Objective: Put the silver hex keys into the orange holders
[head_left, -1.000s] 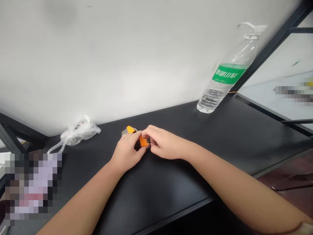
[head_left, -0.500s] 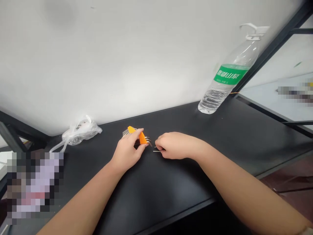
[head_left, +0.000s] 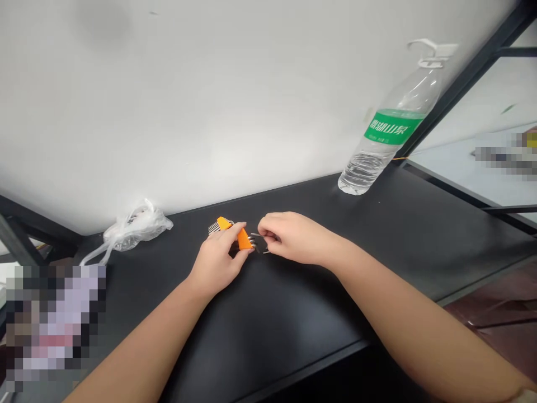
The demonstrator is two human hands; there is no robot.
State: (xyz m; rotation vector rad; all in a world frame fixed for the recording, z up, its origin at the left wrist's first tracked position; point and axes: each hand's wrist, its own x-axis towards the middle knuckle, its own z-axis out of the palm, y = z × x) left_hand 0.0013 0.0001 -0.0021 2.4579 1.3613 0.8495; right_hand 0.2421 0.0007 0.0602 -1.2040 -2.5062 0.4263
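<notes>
My left hand point(head_left: 218, 254) is closed around an orange hex key holder point(head_left: 244, 239), thumb and fingers pinching its sides. Thin metal hex keys point(head_left: 213, 228) fan out from the holder's far left end, and short bent ends stick out on its right. My right hand point(head_left: 289, 236) is closed in a pinch on a slim metal hex key point(head_left: 257, 235), whose tip points left at the holder. Another thin metal end shows just under the right fingers; whether it is held or lies on the table, I cannot tell. Both hands are low over the black tabletop point(head_left: 251, 324).
A large clear water bottle point(head_left: 361, 168) with a green label stands at the back right by the wall. To the left lies a knotted clear plastic bag point(head_left: 136, 226). A blurred-out item point(head_left: 62, 324) is at the left edge. Black frame bars point(head_left: 461, 101) rise on the right.
My right hand has moved up and slightly left, bringing the hex key's tip close to the holder's right side. My left hand stays almost in place, still gripping the holder.
</notes>
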